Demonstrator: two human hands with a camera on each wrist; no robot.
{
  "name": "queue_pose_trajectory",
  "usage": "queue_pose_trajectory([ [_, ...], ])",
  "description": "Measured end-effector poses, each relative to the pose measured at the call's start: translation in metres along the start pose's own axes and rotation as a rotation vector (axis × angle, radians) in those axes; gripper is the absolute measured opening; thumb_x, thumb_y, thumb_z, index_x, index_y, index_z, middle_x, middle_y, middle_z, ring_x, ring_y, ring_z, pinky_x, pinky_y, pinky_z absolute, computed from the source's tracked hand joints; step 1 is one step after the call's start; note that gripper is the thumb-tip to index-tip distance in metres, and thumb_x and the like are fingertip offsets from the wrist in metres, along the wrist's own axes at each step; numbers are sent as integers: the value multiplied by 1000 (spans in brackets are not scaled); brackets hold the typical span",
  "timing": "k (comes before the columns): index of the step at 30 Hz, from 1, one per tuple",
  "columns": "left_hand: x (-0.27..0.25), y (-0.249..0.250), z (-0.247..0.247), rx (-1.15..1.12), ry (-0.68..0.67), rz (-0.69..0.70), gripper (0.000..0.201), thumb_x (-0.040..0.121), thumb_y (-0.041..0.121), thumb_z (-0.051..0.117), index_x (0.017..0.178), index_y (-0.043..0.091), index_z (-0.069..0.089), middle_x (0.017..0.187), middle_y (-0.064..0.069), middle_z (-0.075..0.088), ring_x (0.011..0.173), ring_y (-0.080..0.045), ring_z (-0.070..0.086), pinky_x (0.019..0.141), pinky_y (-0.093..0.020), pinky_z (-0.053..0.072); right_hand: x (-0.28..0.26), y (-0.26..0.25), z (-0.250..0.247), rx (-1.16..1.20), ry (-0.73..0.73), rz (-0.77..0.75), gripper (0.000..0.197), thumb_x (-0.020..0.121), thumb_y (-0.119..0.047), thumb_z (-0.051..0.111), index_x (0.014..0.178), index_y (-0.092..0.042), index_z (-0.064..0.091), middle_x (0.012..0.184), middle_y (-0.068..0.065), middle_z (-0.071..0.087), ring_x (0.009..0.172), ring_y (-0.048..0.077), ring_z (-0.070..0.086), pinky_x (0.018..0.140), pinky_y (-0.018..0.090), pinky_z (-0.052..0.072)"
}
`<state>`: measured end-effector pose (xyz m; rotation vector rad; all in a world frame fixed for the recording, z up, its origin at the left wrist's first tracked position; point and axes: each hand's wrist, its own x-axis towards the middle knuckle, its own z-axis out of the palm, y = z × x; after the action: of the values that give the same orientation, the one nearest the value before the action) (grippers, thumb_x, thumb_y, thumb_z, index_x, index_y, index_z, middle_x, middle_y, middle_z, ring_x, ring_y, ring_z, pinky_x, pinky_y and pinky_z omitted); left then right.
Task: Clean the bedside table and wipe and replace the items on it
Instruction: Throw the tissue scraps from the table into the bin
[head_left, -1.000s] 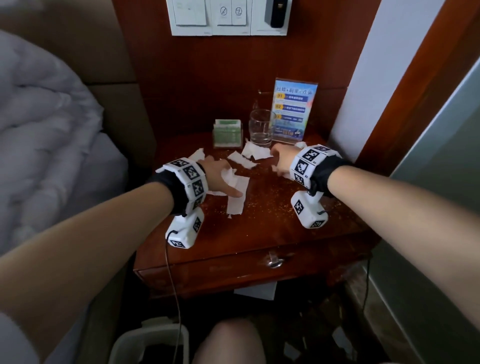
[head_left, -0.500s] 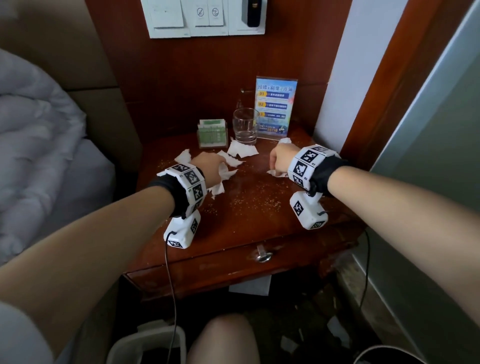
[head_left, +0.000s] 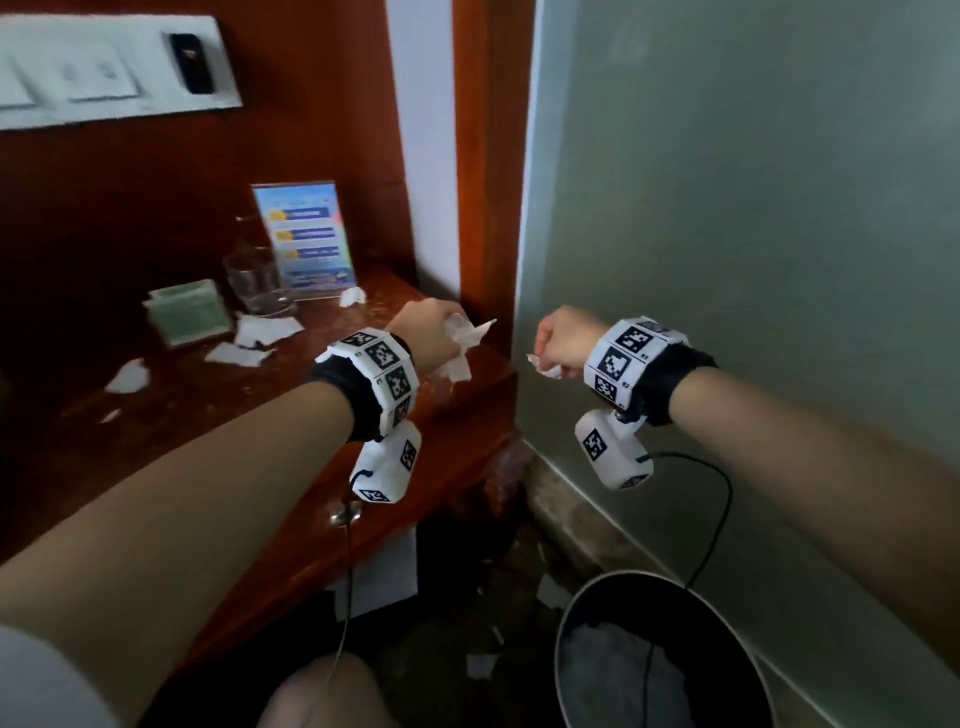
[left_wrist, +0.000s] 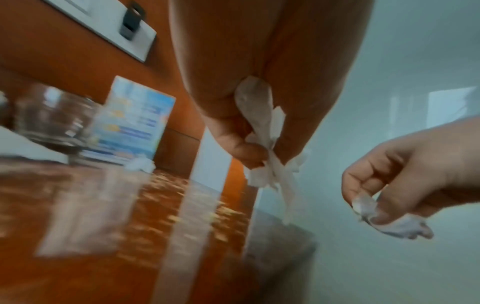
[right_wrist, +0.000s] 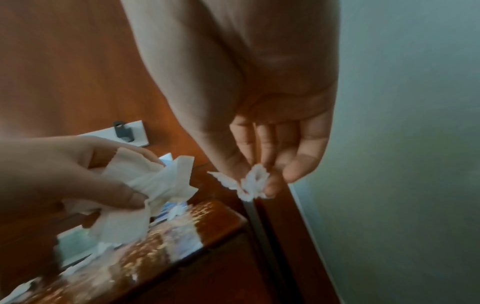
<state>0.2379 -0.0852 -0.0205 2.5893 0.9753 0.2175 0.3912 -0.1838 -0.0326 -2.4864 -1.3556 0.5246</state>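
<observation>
— Both hands are loaded: the left hand (head_left: 431, 332) is clenched round a wad of tissue scraps (head_left: 460, 343), and the right hand (head_left: 563, 343) pinches a smaller scrap (head_left: 543, 366), out past the tabletop's (head_left: 218, 410) right edge, above the floor, with the bin (head_left: 597, 597) lower down.

— So how far along?

— Early, I'd say. Several paper pieces (head_left: 265, 330) and crumbs remain on the wood. The glass (head_left: 254, 283), sign stand (head_left: 304, 239) and green box (head_left: 189, 312) look unwiped at the back.
</observation>
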Motion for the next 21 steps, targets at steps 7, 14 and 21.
queue_pose_trajectory([
  [7,3,92,98,47,-258,217,38,82,14,65,120,12,61,121,-11,63,112,-27,58,89,-29,45,-62,116,35,-112,-122,199,28,85,-13,63,107,4,67,110,19,67,101,33,65,84,39,54],
  [14,-27,121,198,179,-596,284,47,84,16,66,129,8,54,130,-11,57,117,-27,55,94,-31,45,-101,193,102,-52,-305,332,29,79,-6,62,106,2,68,93,15,67,82,25,62,68,32,49],
  [21,-52,128,245,223,-934,273,53,81,14,71,130,10,52,126,-7,54,107,-30,62,70,-30,56,-120,220,142,-66,-457,345,26,74,-8,65,98,1,71,80,9,64,72,23,61,64,31,48],
])
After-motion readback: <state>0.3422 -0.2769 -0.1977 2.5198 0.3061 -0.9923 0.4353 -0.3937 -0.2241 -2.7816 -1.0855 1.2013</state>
